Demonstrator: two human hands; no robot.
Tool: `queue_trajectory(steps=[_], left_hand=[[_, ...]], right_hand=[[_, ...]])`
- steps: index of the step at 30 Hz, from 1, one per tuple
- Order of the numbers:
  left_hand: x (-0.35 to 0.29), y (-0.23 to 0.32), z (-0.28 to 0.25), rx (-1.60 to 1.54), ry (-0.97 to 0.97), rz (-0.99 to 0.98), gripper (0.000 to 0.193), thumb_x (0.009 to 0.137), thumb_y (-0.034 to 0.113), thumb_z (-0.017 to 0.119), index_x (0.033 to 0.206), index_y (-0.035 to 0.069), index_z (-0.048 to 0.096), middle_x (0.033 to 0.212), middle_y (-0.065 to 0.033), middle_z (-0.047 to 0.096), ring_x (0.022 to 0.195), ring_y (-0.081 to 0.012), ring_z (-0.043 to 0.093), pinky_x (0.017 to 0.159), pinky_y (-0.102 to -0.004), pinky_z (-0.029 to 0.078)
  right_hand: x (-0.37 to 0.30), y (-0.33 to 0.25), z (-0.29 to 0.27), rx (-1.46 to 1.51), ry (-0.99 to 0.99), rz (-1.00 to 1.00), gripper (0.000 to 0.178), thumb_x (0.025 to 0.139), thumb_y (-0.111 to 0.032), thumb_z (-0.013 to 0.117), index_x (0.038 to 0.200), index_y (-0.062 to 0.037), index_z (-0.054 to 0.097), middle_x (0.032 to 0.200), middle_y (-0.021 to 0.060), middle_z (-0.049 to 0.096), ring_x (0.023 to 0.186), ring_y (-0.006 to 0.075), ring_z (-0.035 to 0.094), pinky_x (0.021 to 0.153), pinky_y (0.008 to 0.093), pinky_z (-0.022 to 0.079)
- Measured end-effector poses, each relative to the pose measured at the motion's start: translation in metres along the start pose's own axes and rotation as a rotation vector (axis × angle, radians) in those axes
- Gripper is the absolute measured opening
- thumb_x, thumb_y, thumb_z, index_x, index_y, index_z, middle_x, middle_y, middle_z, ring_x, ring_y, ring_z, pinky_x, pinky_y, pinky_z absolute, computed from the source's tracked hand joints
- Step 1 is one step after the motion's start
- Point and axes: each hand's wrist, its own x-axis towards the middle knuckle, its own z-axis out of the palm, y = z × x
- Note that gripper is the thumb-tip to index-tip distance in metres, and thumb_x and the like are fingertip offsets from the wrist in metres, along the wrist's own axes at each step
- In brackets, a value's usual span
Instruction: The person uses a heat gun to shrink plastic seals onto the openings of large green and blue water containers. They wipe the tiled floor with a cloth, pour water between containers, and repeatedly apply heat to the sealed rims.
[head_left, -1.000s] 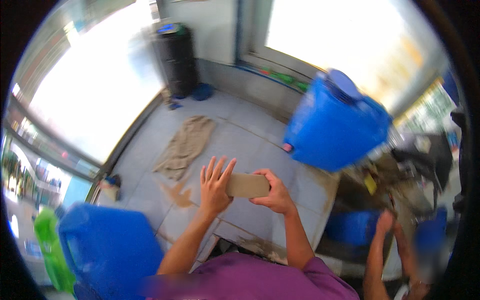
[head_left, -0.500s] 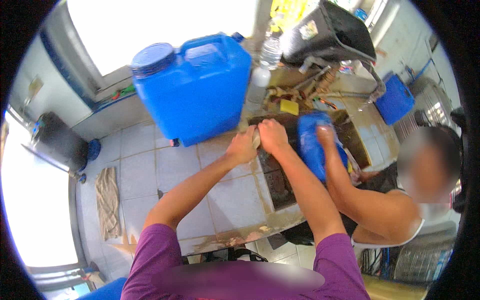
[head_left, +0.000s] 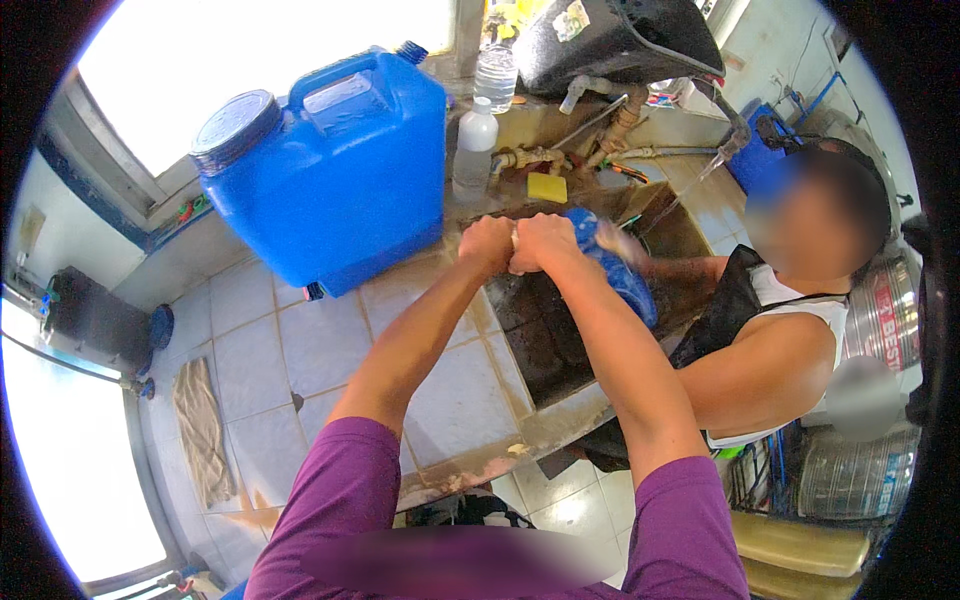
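Note:
My left hand [head_left: 487, 245] and my right hand [head_left: 543, 241] are closed side by side, knuckles up, over the near-left rim of the sink [head_left: 545, 370]. A small pale strip, seemingly a cloth [head_left: 514, 238], shows between them; the fists hide the rest. Just beyond my right hand, a blue jug [head_left: 630, 290] lies in the sink, partly behind my forearm. The blurred hand [head_left: 622, 243] of a person to my right is at this jug.
A large blue jerrycan [head_left: 330, 190] stands on the tiled counter at left. Behind the sink are a yellow sponge [head_left: 547, 187], a white-topped bottle [head_left: 475, 150] and a running faucet [head_left: 735, 140]. A brown rag [head_left: 203, 430] lies far left.
My hands have shifted slightly toward the sink and closer together, covering more of the cloth. The other person has leaned in, and the blue jug sits lower in the sink.

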Motion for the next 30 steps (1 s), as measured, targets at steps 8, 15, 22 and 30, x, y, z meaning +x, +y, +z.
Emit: queue_trajectory(steps=[8, 15, 22, 30], left_hand=[[0.004, 0.006, 0.001, 0.015, 0.024, 0.024, 0.022, 0.083, 0.016, 0.074, 0.104, 0.008, 0.076, 0.107, -0.0203, 0.074, 0.102, -0.0381, 0.073, 0.088, -0.0484, 0.060], [-0.033, -0.047, -0.004, -0.145, 0.000, -0.064, 0.025, 0.084, 0.023, 0.072, 0.101, 0.005, 0.076, 0.112, -0.0208, 0.074, 0.104, -0.0383, 0.072, 0.090, -0.0473, 0.059], [-0.237, -0.212, -0.016, -0.535, 0.392, -0.267, 0.059, 0.069, 0.032, 0.090, 0.118, 0.008, 0.068, 0.102, -0.0180, 0.075, 0.093, -0.0355, 0.073, 0.085, -0.0442, 0.057], [-0.540, -0.188, 0.027, -0.508, 1.213, -1.104, 0.049, 0.080, 0.010, 0.081, 0.125, 0.005, 0.060, 0.110, -0.0110, 0.069, 0.096, -0.0200, 0.069, 0.080, -0.0344, 0.059]], right_hand=[[0.001, -0.003, 0.001, -0.074, 0.080, 0.108, 0.027, 0.085, -0.032, 0.069, 0.103, -0.0152, 0.080, 0.112, 0.0097, 0.077, 0.104, 0.0285, 0.074, 0.087, 0.0411, 0.060], [0.002, -0.056, -0.013, -0.144, -0.013, -0.019, 0.034, 0.085, -0.034, 0.070, 0.112, -0.0137, 0.076, 0.120, 0.0139, 0.073, 0.110, 0.0313, 0.072, 0.093, 0.0444, 0.058], [-0.023, -0.223, -0.053, -0.012, -0.430, -0.698, 0.066, 0.087, -0.039, 0.069, 0.137, -0.0015, 0.046, 0.125, 0.0259, 0.066, 0.121, 0.0416, 0.063, 0.101, 0.0476, 0.051], [-0.066, -0.498, -0.035, 0.554, -0.303, -1.385, 0.052, 0.094, -0.025, 0.067, 0.131, -0.0068, 0.035, 0.100, 0.0238, 0.066, 0.096, 0.0412, 0.065, 0.090, 0.0480, 0.049]])
